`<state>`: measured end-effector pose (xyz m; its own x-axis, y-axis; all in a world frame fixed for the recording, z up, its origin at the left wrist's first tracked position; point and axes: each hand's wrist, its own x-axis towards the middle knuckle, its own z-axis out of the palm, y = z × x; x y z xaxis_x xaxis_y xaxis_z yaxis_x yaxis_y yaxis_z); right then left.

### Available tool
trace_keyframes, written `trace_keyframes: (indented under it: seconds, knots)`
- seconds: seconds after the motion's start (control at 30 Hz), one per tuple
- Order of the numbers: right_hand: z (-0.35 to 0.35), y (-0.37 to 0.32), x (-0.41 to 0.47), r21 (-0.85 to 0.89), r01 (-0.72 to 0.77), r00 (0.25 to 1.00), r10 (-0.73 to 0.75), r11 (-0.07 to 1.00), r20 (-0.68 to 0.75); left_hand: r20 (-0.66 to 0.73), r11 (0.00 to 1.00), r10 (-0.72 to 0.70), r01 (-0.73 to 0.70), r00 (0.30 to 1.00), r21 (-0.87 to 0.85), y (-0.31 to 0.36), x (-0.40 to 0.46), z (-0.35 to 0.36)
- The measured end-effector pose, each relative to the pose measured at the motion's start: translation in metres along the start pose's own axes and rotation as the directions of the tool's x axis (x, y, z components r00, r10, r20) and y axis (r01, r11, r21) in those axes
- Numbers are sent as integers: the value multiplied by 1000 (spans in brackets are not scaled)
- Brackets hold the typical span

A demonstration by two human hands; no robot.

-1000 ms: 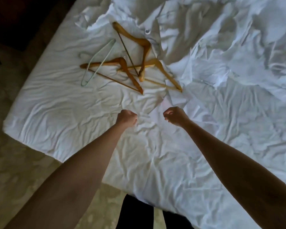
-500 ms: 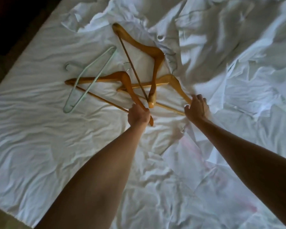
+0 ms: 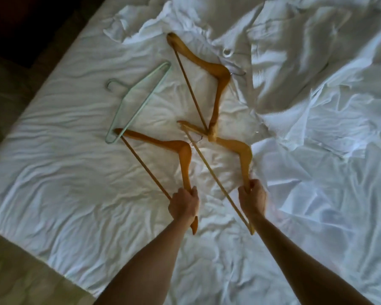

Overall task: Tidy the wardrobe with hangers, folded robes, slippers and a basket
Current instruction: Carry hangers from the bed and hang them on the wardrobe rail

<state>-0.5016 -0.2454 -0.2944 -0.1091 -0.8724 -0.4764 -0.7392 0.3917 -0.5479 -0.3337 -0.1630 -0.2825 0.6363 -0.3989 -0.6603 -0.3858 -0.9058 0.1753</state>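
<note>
At the near edge of the bed (image 3: 53,194), two bare arms reach out over the crumpled white sheet. The left hand (image 3: 183,205) is curled tight round one arm of a wooden hanger (image 3: 174,148). The right hand (image 3: 252,200) is curled tight round one arm of a second wooden hanger (image 3: 240,150). Both hangers point away from the person, and their far ends lie on the sheet or just above it. A bit farther off, a third wooden hanger (image 3: 209,67) lies flat, and its near tip sits on top of the one in the right hand. A pale wire hanger (image 3: 139,102) lies to the left, and its near corner crosses the far tip of the one in the left hand. Past them is a heap of white cloth (image 3: 295,62), maybe robes, but I cannot tell. If the hands pull now, the hangers could snag and drag the other two along, because they overlap. A metal hook might also catch the sheet. Half a second ago the hands were only reaching the hangers; now they grip them.
</note>
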Motion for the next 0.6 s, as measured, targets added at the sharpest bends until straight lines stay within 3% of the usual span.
trace_keyframes:
  seconds: [0.07,0.17,0.3,0.5,0.6]
  knots:
    - [5,14,-27,89,-116,989,107,989,101,-29,999,41,-41,999,32,-15,-17,5]
    - [-6,28,-59,261,-147,967,84,954,240,-42,992,120,-122,992,-43,-24,-42,7]
    - [-53,12,-110,381,-122,956,5,917,295,-10,902,155,-145,988,-406,-31,-89,-4]
    - [-149,-37,-183,445,-28,899,-172,895,404,-2,703,171,-123,985,-700,-42,-186,-63]
    - [-188,-55,-222,484,45,814,-313,874,489,9,617,171,-100,985,-780,-56,-249,-99]
